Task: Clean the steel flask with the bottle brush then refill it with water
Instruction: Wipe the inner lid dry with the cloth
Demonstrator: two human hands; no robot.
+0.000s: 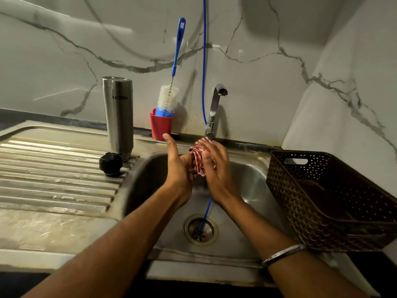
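The steel flask (118, 117) stands upside down on the ribbed drainboard, at the left of the sink bowl. Its black cap (110, 164) lies beside it on the drainboard. The bottle brush (168, 97), with white bristles and a blue handle, stands upright in a red holder (161, 126) against the wall. Over the bowl, my right hand (214, 168) grips a red-and-white checked cloth (200, 157) and rubs it against my left hand (179, 166). My left hand has its thumb raised and its fingers inside the cloth.
A steel tap (215, 108) rises behind my hands; no water shows. A thin blue hose (204, 61) hangs down the wall into the drain (200, 230). A brown woven basket (335, 201) sits on the right rim of the sink (253, 168).
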